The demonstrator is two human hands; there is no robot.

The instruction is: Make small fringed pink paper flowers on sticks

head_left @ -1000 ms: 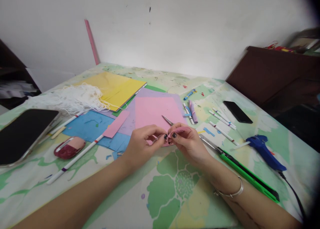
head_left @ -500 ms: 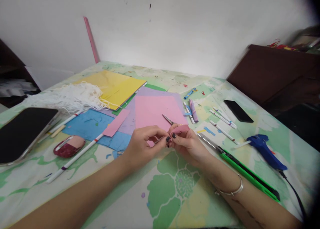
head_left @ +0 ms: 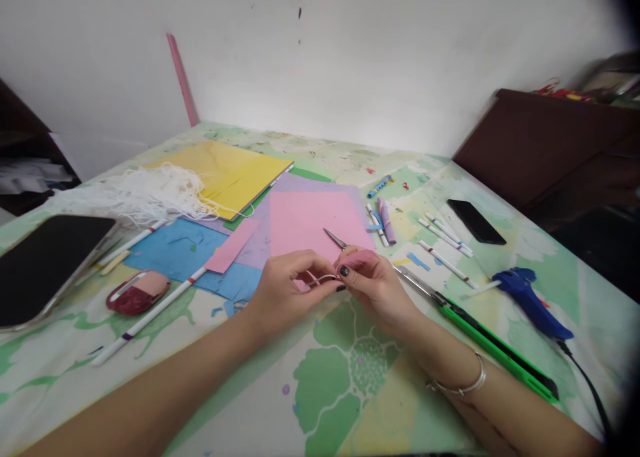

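Note:
My right hand point(head_left: 373, 284) pinches a small rolled piece of pink paper point(head_left: 362, 260), its edge apparently cut into fringe. My left hand point(head_left: 293, 287) is closed at the near end of that paper, with a white string point(head_left: 323, 279) running between its fingers. The fingertips of both hands meet, so the spot where string and paper join is mostly hidden. Just past my right hand, scissors point(head_left: 334, 237) lie on a pink sheet point(head_left: 315, 217), their handles covered. Right of my wrist lies a green utility knife point(head_left: 500, 350) with its blade out.
Blue glue gun point(head_left: 533, 300) and phone point(head_left: 477, 221) lie on the right, near white paper sticks point(head_left: 447, 264). Leftward are another phone point(head_left: 50, 264), a maroon tape dispenser point(head_left: 137, 292), a long white stick point(head_left: 155, 314), tangled white string point(head_left: 145, 190) and a yellow sheet point(head_left: 235, 170).
My left fingertips have shifted slightly at the paper's near end, and more of the white string shows between them. My right hand keeps its hold on the pink paper.

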